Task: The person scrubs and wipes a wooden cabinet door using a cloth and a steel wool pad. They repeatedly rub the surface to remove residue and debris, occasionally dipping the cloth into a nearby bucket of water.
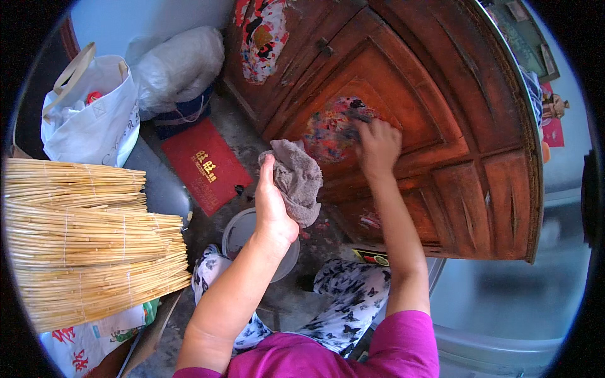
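My left hand is closed round a crumpled grey-brown cloth, held up in front of the cabinet. My right hand reaches to the door of a dark reddish-brown wooden cabinet, its fingers bent in a grip. A small dark thing shows at the fingertips, blurred, so its kind is unclear. It is at a patch of torn, multicoloured paper remnants on the door panel. Below my left forearm stands a pale round bucket, partly hidden by that arm.
Bundled thin yellow sticks are stacked at the left. Behind them is a white tote bag, with a plastic-wrapped bundle beside it. A red mat lies on the grey floor before the cabinet. Another torn paper patch marks the far door.
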Demonstrator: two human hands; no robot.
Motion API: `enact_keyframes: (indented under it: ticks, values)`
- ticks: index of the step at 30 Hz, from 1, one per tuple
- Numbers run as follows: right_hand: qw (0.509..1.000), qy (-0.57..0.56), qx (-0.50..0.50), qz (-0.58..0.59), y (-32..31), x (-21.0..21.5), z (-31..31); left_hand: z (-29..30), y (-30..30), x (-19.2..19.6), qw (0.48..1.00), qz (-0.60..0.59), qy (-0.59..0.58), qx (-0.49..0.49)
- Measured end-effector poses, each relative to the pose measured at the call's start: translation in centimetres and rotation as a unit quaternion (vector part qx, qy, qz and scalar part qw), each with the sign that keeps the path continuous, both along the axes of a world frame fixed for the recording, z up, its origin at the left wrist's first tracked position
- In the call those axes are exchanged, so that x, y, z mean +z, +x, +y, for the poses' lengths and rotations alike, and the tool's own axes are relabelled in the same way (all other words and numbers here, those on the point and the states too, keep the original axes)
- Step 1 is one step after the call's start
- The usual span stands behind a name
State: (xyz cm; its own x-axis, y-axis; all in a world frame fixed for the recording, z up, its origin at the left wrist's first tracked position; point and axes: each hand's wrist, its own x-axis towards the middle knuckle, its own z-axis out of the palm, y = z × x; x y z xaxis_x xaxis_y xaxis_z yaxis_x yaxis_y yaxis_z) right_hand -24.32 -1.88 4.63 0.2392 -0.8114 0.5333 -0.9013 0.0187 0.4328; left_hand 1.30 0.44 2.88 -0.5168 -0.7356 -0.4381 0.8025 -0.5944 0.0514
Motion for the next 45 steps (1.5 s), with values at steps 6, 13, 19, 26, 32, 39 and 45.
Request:
enact_keyframes:
  ticks: [6, 13, 19, 26, 32, 39, 45]
  values:
    - [0.998, 0.025, 0.054, 0.026, 1.7, -4.2, -4.9, 0.1, -0.1, -0.3, 1.0, 0.003, -0.014, 0.016]
    - [0.994, -0.075, 0.018, 0.074, 0.9, 4.7, 0.1, 0.0, 0.2, -0.2, 1.0, 0.007, -0.007, 0.006]
    - [0.999, 0.004, 0.043, 0.019, 2.1, 0.4, -3.9, 0.9, -0.2, 0.7, 0.999, -0.005, -0.032, -0.015]
    - [0.991, 0.068, 0.109, 0.046, 2.0, -3.4, -3.2, 0.2, 0.4, -0.3, 0.998, -0.006, -0.055, -0.038]
    - [0.996, -0.04, 0.007, 0.08, 0.2, 4.5, 3.5, 0.3, 0.8, 0.0, 0.997, 0.048, -0.044, -0.04]
    - [0.998, 0.038, 0.044, 0.031, 1.1, -3.1, -2.0, 0.3, 0.1, 0.1, 0.997, 0.043, -0.034, -0.053]
    - [0.994, 0.073, 0.085, 0.01, 2.5, -3.7, -2.9, 0.2, 1.0, -0.3, 0.999, 0.01, -0.034, -0.032]
